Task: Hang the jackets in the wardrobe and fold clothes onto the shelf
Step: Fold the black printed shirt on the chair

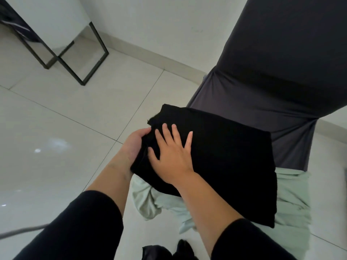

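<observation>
So there's a folded black garment (216,156) sitting on the seat of a chair with a dark grey stretch cover (272,72), stacked on top of a pale mint-green piece of clothing (293,209) that spills off the front edge of the seat. Right hand (171,154) lies flat on top of the black fabric, fingers spread out and straight, pressing it down. Left hand (134,145) is at the garment's left edge, curled around the fold from the side and underneath, thumb on top, so it's gripping the cloth. Both arms have black sleeves pushed up. No logo, tag or writing readable on anything. Glossy white tile floor (56,137) all around, black metal furniture legs (82,59) at top left, some more dark fabric (169,252) at the bottom edge.
</observation>
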Motion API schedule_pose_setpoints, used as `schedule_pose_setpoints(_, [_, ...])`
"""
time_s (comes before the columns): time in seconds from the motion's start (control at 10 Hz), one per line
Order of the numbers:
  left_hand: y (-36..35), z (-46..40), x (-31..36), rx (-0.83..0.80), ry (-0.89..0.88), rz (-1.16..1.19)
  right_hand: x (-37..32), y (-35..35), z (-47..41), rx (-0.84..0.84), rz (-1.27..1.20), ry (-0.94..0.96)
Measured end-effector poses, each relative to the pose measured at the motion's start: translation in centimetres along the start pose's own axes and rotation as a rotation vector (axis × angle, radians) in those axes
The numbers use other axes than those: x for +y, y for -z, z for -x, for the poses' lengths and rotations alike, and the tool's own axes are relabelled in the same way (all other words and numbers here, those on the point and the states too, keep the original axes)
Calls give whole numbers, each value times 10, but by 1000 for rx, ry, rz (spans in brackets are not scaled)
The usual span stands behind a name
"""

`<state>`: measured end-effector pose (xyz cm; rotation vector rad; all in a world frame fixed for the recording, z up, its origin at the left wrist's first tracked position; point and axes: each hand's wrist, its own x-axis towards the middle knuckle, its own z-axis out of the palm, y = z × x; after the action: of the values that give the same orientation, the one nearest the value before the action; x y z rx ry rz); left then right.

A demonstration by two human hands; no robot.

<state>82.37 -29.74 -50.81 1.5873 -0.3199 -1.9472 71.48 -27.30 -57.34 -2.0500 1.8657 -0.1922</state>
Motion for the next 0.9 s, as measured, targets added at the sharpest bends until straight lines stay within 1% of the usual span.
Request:
schedule_pose_setpoints(0.1, [0, -19, 3, -14, -6, -194, 3, -5, -5, 53, 21, -15])
schedule_pose_setpoints(0.2, [-1, -27, 5, 37, -87, -222, 2, 14, 3, 21, -135, -5])
schedule_pose_setpoints(0.3, [5, -33, 8, 63, -151, -205, 3, 43, 14, 21, -238, -3])
schedule_pose_setpoints(0.4, [6, -40, 10, 128, -226, -313, 15, 51, 22, 65, -142, -42])
schedule_pose_setpoints(0.5, [-1, -39, 0, 347, -378, -652, 36, 57, 34, 52, 26, -159])
schedule_pose_setpoints(0.6, [-24, -24, -16, 587, -628, -994, 59, 61, 50, 1, 142, -302])
schedule_pose_setpoints(0.7, [-66, 0, -42, 520, -863, -1230, 82, 70, 64, -14, 147, -435])
schedule_pose_setpoints(0.8, [-89, 5, -81, 260, -773, -1565, 108, 75, 87, -12, 104, -584])
schedule_pose_setpoints(0.9, [-87, -4, -103, 186, -654, -1761, 125, 80, 113, 99, -9, -845])
